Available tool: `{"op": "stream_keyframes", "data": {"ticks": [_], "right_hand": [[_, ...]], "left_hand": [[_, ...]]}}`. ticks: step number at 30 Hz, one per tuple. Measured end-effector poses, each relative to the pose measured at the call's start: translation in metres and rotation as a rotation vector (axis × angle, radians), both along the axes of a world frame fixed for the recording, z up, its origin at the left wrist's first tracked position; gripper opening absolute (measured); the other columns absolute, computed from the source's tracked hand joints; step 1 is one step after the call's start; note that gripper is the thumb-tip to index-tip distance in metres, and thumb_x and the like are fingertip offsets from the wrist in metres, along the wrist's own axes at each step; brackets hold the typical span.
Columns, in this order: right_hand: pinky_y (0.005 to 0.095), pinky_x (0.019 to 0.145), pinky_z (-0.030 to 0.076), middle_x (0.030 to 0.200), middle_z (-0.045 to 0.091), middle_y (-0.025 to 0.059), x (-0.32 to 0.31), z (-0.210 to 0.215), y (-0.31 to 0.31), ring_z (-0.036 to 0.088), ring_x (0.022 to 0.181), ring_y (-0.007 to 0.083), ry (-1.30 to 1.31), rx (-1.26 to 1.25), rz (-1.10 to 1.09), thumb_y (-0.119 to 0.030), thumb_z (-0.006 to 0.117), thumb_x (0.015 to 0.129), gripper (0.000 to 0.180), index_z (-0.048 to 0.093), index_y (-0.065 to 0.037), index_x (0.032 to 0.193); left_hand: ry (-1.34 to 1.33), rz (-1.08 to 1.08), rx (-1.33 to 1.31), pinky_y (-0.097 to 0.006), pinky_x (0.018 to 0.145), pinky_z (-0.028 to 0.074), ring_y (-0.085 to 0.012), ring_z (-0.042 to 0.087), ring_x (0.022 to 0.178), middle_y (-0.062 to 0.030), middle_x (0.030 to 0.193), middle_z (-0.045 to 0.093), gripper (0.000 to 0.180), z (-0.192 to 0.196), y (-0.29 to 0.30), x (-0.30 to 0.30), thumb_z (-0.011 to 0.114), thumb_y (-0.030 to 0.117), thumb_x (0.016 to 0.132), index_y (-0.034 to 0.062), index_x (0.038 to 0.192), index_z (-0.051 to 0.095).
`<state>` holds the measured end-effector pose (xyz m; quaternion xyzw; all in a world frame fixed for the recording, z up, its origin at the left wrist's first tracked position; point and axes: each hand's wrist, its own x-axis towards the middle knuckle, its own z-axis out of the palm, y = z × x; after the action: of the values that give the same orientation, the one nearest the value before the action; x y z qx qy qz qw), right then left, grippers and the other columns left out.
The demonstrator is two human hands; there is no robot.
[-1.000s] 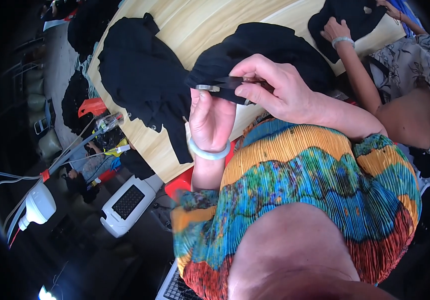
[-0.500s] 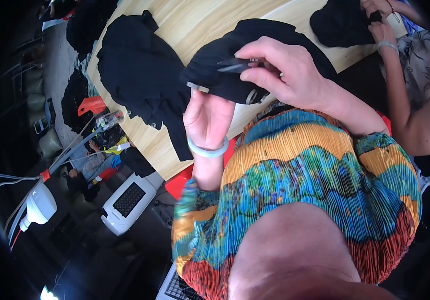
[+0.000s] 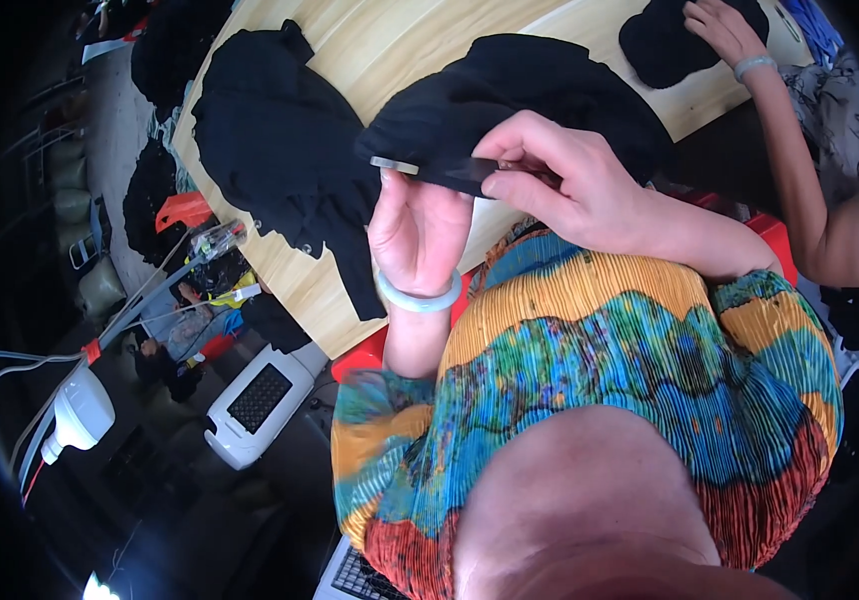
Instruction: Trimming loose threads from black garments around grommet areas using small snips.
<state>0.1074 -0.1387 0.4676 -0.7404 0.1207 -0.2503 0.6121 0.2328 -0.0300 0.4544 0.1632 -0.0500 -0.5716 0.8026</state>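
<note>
Black cloth (image 3: 540,90) lies in a big soft heap on the pale wood table (image 3: 380,60), right in front of the person, and its near edge comes up to both hands. The left hand (image 3: 420,225) has its palm turned up, and its thumb and fingers are pinched close on the edge of the cloth. A small shiny piece (image 3: 393,165) sits at the tip of that thumb. I cannot tell if it is stuck to the cloth. A pale bangle (image 3: 422,297) goes around the left wrist.

The right hand (image 3: 575,180) is just beside it. Its thumb and pointing finger are squeezed around a small dark tool (image 3: 485,172), which points at the left hand. The tool's tip is hard to see against the dark cloth, so I cannot tell if they touch.

Another black cloth heap (image 3: 280,140) lies on the left part of the table. At the far right, a co-worker's hand (image 3: 730,35) rests on a smaller black cloth piece (image 3: 670,45). A white bulb (image 3: 84,408) hangs on the left, near a white box with a dark grid (image 3: 260,400)
</note>
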Motion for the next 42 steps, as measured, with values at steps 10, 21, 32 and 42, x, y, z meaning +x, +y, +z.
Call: {"op": "stream_keyframes", "data": {"ticks": [10, 21, 32, 42], "right_hand": [[0.0223, 0.054, 0.043, 0.070, 0.057, 0.0064, 0.007, -0.001, 0.006, 0.055, 0.063, 0.0117, -0.005, 0.233, 0.008, -0.013, 0.059, 0.078, 0.019, 0.050, 0.000, 0.088], [0.0174, 0.055, 0.040, 0.070, 0.054, 0.0002, 0.011, 0.004, -0.002, 0.050, 0.062, 0.0037, -0.006, 0.151, -0.046, -0.005, 0.055, 0.079, 0.013, 0.051, 0.000, 0.091], [0.0202, 0.073, 0.041, 0.099, 0.050, 0.0050, 0.022, -0.014, -0.032, 0.050, 0.085, 0.0078, 0.066, 0.246, 0.092, -0.007, 0.058, 0.076, 0.046, 0.037, -0.005, 0.117], [0.0170, 0.070, 0.042, 0.091, 0.052, 0.0036, 0.036, -0.029, -0.032, 0.053, 0.086, 0.0074, -0.029, -0.091, 0.025, -0.008, 0.065, 0.071, 0.033, 0.053, -0.001, 0.102]], "left_hand": [[-0.108, 0.053, 0.054, -0.036, 0.098, 0.026, -0.0194, 0.040, 0.111, -0.0043, 0.116, 0.047, 0.032, -0.008, 0.001, -0.006, 0.052, 0.017, 0.083, 0.0087, 0.113, 0.046], [-0.140, 0.041, 0.131, -0.040, 0.100, 0.021, -0.0229, 0.034, 0.117, -0.0061, 0.123, 0.041, 0.040, -0.010, -0.001, -0.008, 0.054, 0.022, 0.081, 0.0092, 0.117, 0.042], [-0.094, -0.060, 0.230, -0.046, 0.100, 0.020, -0.0272, 0.028, 0.122, -0.0131, 0.131, 0.030, 0.045, 0.000, -0.003, 0.010, 0.043, 0.027, 0.087, 0.0061, 0.125, 0.031], [0.021, -0.117, 0.253, -0.041, 0.097, 0.028, -0.0245, 0.039, 0.113, -0.0085, 0.118, 0.044, 0.026, 0.001, -0.013, 0.027, 0.042, 0.014, 0.087, 0.0089, 0.112, 0.044]]}}
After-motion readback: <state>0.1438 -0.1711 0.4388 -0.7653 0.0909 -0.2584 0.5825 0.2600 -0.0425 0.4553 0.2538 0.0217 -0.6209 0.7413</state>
